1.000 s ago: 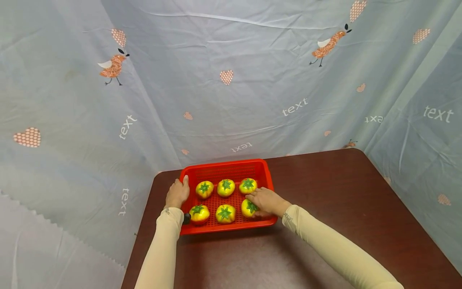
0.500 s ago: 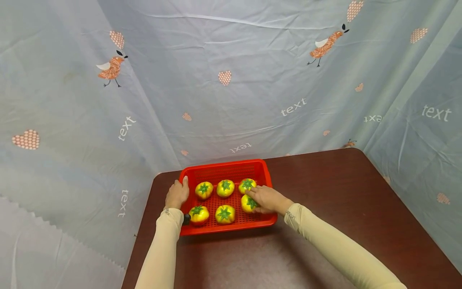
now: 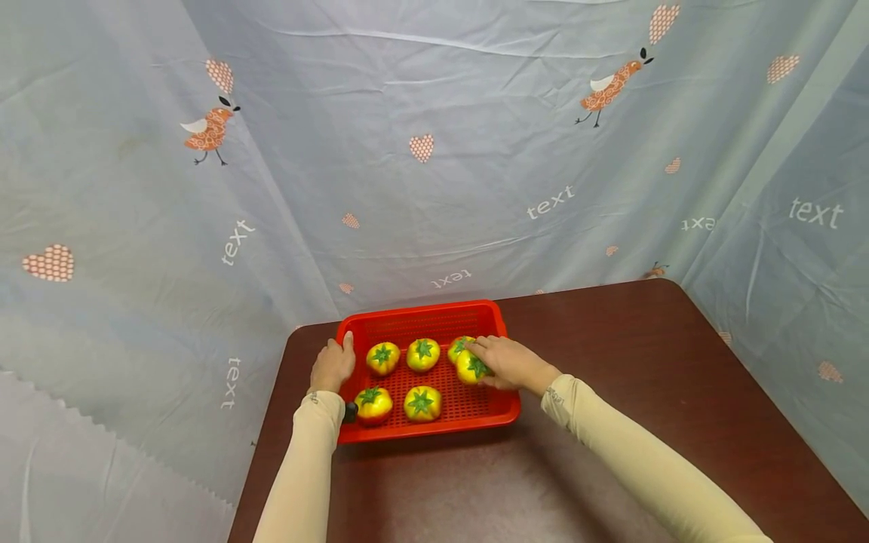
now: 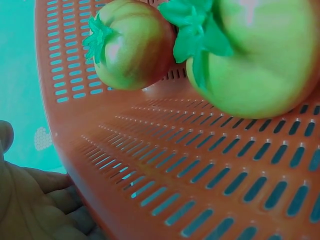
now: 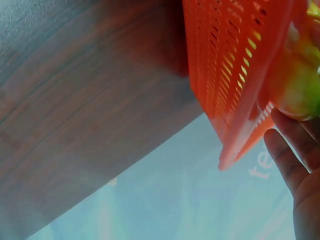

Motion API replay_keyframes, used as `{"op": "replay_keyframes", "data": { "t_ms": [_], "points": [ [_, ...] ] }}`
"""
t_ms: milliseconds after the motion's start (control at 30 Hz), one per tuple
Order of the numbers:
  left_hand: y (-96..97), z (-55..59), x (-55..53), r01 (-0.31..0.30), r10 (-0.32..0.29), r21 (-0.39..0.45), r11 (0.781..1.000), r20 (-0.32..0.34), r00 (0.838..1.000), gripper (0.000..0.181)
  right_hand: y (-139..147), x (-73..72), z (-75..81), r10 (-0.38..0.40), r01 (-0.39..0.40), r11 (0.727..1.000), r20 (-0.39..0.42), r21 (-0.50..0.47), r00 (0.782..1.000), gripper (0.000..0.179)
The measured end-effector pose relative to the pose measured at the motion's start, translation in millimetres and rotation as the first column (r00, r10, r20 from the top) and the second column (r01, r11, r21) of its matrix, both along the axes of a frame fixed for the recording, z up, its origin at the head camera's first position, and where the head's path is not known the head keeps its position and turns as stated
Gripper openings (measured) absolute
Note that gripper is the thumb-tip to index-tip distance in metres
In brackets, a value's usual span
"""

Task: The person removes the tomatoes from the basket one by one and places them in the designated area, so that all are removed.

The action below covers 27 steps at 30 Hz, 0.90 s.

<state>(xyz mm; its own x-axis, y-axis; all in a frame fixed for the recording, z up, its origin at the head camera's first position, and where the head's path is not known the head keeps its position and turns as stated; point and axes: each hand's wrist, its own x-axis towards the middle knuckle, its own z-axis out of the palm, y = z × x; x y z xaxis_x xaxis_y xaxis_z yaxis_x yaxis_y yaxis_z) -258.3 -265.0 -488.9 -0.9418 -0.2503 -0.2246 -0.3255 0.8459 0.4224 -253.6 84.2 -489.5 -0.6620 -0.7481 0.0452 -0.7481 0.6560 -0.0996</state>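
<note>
A red perforated plastic basket [image 3: 434,431] holds several yellow-and-red tomatoes with green star-shaped leaves. My right hand [image 3: 514,363] grips one tomato [image 3: 471,367] at the basket's right side, its fingers over the top and thumb at the near side. That tomato overlaps the far right tomato [image 3: 459,348] in the head view; whether they touch I cannot tell. In the right wrist view the held tomato [image 5: 298,82] is partly cut off. My left hand [image 3: 333,365] rests against the basket's left outer wall with fairly straight fingers, which the left wrist view shows touching below the rim.
A dark brown table [image 3: 611,354] carries the basket near its far left corner. Grey-blue printed cloth [image 3: 475,188] hangs behind and on both sides. A near-left tomato [image 3: 373,407] and a near-middle tomato [image 3: 422,403] sit along the basket's front.
My right hand has taken the near right tomato and moved it up and away from the front wall, toward the far right tomato. The left hand stays at the basket's left side.
</note>
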Motion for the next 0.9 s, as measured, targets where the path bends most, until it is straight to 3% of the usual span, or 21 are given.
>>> {"op": "replay_keyframes", "data": {
  "t_ms": [367, 900],
  "points": [
    [-0.5, 1.4, -0.2, -0.008, 0.008, 0.003, 1.0, 0.014, 1.0, 0.083, 14.9, -8.7, 15.5, -0.032, 0.03, 0.996, -0.012, -0.085, 0.999, 0.071],
    [-0.9, 3.2, 0.6, -0.001, 0.001, 0.008, 1.0, 0.02, 1.0, 0.081, 35.7, -18.8, 31.3, -0.062, 0.054, 0.992, -0.061, -0.114, 0.996, 0.069]
  ]
}}
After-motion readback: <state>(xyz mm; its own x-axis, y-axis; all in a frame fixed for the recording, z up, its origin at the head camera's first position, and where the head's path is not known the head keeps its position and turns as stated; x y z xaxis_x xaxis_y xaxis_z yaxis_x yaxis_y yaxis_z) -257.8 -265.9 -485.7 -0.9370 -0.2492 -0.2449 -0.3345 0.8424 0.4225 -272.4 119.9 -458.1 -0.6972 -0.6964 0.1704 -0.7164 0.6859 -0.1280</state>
